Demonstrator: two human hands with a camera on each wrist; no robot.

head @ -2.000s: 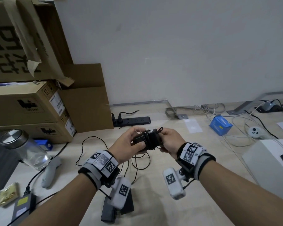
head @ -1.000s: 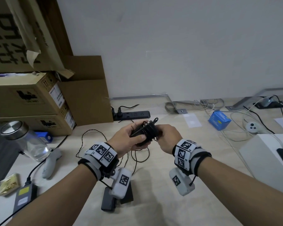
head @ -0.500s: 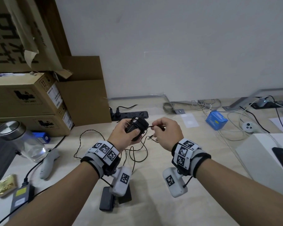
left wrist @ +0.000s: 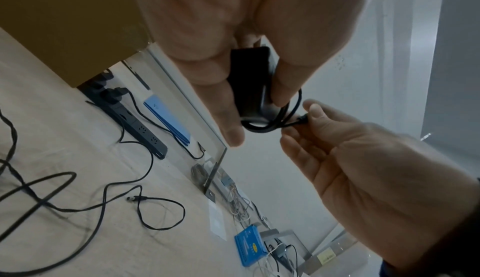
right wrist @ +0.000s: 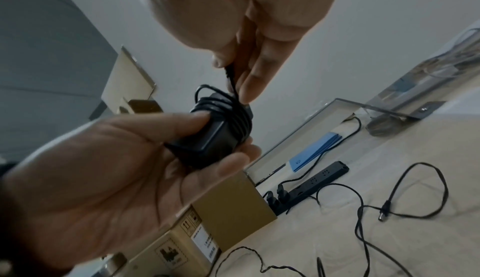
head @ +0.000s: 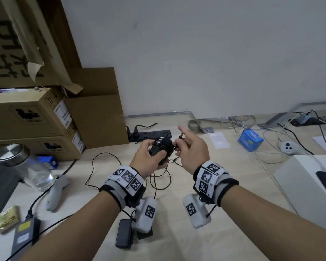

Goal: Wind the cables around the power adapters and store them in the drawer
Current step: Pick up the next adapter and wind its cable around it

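At centre frame in the head view, above the desk, my left hand is wrapped round the black power adapter, thumb on one face and fingers curled under the other. Several turns of cable already lie across its body, at right angles to its long axis, which runs up and away from my palm. My right hand sits just to the right of it, thumb and forefinger pinching the free cable end close behind the plug tip, other fingers loose. That short tail leads left into the winding, so I judge the coming move is to tuck it under a turn, and the right hand is the nearer one for that. Whether the last loop is snug I cannot quite tell from the blurred wrist views. Two more adapters lie low in the frame with loose cable on the desk; no drawer is in sight.
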